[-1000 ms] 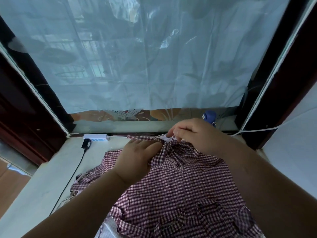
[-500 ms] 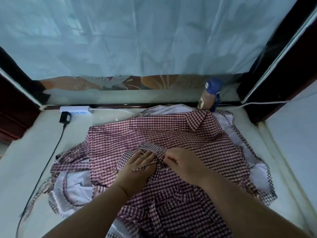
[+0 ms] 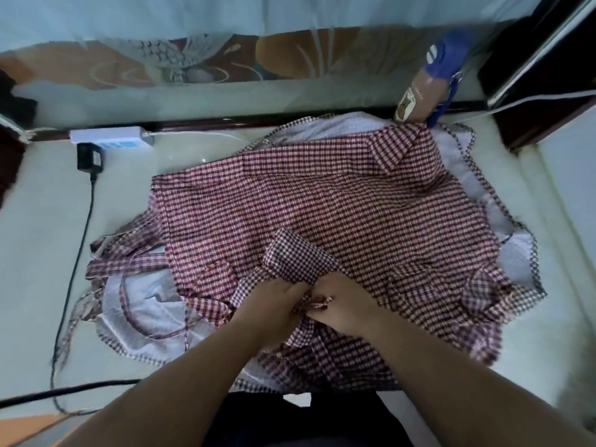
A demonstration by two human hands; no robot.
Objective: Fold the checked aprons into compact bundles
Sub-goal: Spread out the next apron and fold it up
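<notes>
A red-and-white checked apron (image 3: 322, 201) lies spread over the pale surface, its far right corner folded over. Under it lies a pale apron with checked trim (image 3: 142, 304), showing at the left and right edges. My left hand (image 3: 271, 304) and my right hand (image 3: 345, 304) are side by side at the apron's near middle. Both grip a bunched fold of checked cloth (image 3: 300, 259) that stands up just beyond the fingers. Checked straps (image 3: 125, 253) trail out to the left.
A white power strip (image 3: 109, 137) with a black plug and cable (image 3: 77, 227) lies at the far left. A bottle with a blue cap (image 3: 425, 82) stands at the far right against the curtain. Dark wooden frames flank both sides.
Both hands came from the apron's far edge toward me, bringing a fold of cloth to the near middle. The view tipped downward.
</notes>
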